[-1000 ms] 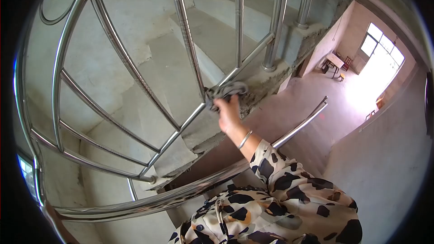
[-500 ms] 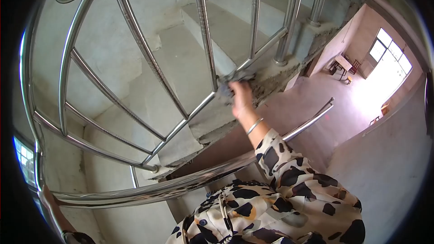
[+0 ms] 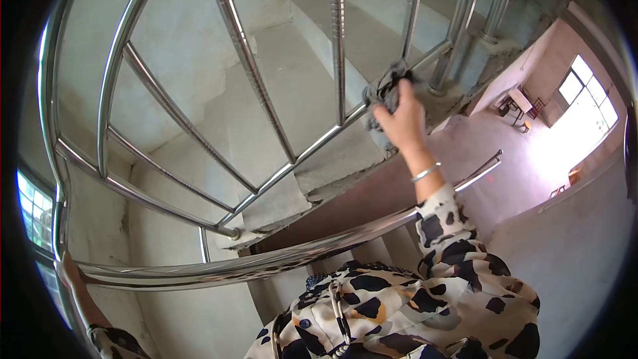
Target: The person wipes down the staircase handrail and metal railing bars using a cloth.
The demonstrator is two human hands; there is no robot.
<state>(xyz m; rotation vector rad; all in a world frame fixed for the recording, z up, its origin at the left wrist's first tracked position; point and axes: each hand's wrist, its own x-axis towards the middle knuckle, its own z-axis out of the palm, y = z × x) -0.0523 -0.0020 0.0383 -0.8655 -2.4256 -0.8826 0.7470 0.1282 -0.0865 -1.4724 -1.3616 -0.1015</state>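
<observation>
My right hand (image 3: pixel 403 118) is closed on a crumpled grey cloth (image 3: pixel 384 93), which wraps around the sloping lower steel rail (image 3: pixel 319 142) between two upright bars. A metal bangle circles that wrist. At the left edge, my left hand (image 3: pixel 69 272) rests against the steel railing, near the end of the thick polished handrail (image 3: pixel 232 272). Its fingers are partly hidden at the rail, and whether they wrap round it is hard to tell.
Concrete steps (image 3: pixel 279 73) with rough edges rise behind the bars. Below at the right, a room holds a table (image 3: pixel 520 100), stools and a bright doorway. Another handrail (image 3: pixel 480 171) slopes down there. A window (image 3: pixel 34 209) shows at the left.
My right hand and the cloth have moved up and right along the sloping rail, past an upright bar. The view has shifted, and more of my left hand and sleeve shows.
</observation>
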